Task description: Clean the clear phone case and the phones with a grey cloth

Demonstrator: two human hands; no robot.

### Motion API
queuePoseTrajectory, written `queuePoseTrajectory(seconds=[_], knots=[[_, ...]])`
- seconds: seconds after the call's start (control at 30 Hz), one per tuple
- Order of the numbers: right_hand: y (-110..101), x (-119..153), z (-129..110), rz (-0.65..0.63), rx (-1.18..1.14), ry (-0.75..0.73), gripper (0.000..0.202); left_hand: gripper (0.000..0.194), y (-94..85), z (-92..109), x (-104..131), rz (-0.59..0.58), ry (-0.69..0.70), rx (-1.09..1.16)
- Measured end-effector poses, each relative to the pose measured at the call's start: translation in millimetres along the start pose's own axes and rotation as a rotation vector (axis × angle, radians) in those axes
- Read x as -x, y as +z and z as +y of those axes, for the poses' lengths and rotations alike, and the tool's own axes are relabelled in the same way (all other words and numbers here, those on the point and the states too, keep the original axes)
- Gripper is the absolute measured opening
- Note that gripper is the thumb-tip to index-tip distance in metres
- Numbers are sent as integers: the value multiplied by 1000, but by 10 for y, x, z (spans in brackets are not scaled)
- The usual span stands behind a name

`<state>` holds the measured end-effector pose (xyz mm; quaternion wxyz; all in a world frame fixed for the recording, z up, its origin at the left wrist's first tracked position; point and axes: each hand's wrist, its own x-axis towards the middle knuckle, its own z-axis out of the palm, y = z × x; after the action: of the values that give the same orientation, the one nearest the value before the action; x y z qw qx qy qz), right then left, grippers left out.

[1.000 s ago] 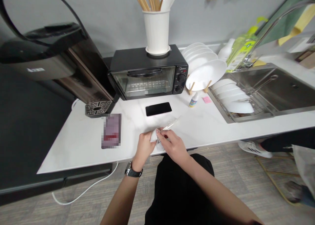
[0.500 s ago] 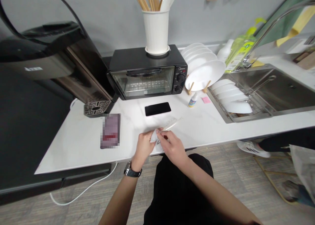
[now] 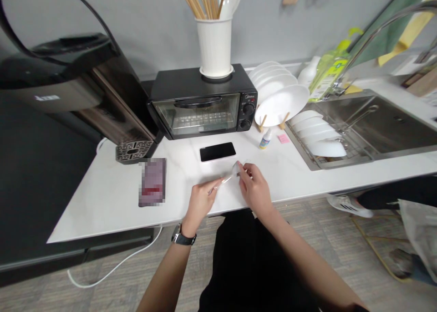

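Both my hands are over the front edge of the white countertop. My left hand, with a watch on the wrist, pinches the near end of a thin clear strip, which looks like a plastic sleeve. My right hand grips its far end, so the strip is stretched between my hands just above the counter. A black phone lies flat a little beyond them.
A black toaster oven carries a white utensil holder. White plates stand in a rack, with a small bottle and a sink holding bowls nearby. A dark booklet and a black appliance are at left. Another person's shoe is on the floor at right.
My hands were together on something small and white near the counter edge. My right hand has moved forward and right, and the clear strip is now stretched between my hands.
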<state>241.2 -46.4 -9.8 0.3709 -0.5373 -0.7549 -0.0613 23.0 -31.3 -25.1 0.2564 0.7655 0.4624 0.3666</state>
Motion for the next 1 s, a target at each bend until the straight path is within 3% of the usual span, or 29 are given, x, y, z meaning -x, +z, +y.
queuePoseTrajectory(seconds=[0.1, 0.2, 0.27, 0.4, 0.5, 0.67, 0.87, 1.0], knots=[[102, 128, -403, -56, -70, -124, 69, 26, -28, 16, -7, -12, 5, -26], [159, 214, -554, -81, -114, -212, 70, 25, -46, 35, -3, -41, 19, -50], [158, 217, -448, -56, -110, -217, 68, 25, -46, 54, 1, -39, 21, -79], [95, 136, 25, 13, -60, -91, 60, 19, -50, 126, -38, -20, 54, -99], [45, 49, 322, 40, -25, -13, 54, 12, -68, 196, -150, -88, 82, -158], [69, -124, 448, 43, -39, -24, 49, 7, -37, 231, -404, -229, 182, -274], [133, -265, 334, 86, -72, -277, 46, 29, 88, 52, -534, -181, 248, -303], [87, -326, 335, 17, -120, -678, 49, 57, 84, -50, -525, -182, 342, -212]])
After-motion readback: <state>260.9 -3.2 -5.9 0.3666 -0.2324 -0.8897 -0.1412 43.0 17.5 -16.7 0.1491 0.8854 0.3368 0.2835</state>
